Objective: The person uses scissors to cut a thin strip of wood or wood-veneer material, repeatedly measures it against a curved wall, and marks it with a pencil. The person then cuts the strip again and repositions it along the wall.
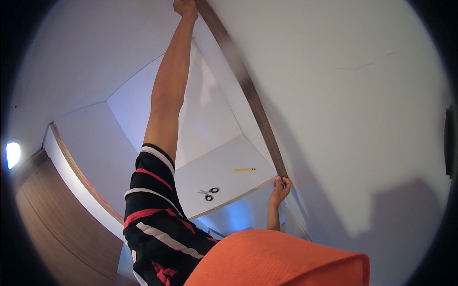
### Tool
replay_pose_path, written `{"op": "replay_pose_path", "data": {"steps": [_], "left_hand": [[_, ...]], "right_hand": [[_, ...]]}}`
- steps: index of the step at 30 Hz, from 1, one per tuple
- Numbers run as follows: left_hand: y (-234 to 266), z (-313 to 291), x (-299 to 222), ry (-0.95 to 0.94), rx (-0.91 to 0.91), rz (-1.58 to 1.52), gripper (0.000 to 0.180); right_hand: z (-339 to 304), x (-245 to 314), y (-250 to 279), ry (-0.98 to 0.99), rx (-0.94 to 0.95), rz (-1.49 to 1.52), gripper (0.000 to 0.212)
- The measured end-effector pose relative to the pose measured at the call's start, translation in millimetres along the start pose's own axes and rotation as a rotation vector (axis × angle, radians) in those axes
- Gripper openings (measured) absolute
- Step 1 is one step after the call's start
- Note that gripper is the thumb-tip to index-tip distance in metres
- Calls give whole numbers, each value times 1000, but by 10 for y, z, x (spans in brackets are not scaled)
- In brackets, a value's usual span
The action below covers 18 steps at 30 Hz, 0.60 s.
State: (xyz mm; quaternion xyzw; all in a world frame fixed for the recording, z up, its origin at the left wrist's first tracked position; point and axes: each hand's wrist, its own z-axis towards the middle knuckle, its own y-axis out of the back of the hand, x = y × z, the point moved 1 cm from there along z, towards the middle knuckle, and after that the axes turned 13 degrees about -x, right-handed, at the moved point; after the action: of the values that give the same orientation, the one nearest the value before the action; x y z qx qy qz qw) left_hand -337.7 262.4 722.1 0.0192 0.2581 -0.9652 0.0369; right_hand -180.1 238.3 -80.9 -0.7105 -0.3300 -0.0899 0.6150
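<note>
A long dark-brown wood-look edge strip (248,88) runs slantwise from the top of the view down along the edge of a white panel. My left arm, in a black sleeve with red and white stripes, stretches far up. At its end my left hand (185,8) is closed beside the strip's upper part; the top edge of the picture cuts off some of its fingers. Lower right, my right hand (280,188) pinches the strip's lower end, at the corner of a white shelf (191,204). Scissors (209,193) with black handles and a yellow pencil (244,169) lie on that shelf.
An orange fabric brim (281,260) covers the bottom middle and hides part of my right arm. On the left are a curved brown wooden panel (71,217) and a lit lamp (13,155). A pale wall (353,109) with a thin crack fills the right.
</note>
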Motion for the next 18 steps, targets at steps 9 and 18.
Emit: {"op": "replay_pose_path", "data": {"steps": [9,18], "left_hand": [[146,-165,-163,-301,-26,11,41],[473,-388,-309,-204,191,122,39]], "right_hand": [[-29,45,-46,4,-41,24,29],[-7,47,-27,21,19,15,26]]}}
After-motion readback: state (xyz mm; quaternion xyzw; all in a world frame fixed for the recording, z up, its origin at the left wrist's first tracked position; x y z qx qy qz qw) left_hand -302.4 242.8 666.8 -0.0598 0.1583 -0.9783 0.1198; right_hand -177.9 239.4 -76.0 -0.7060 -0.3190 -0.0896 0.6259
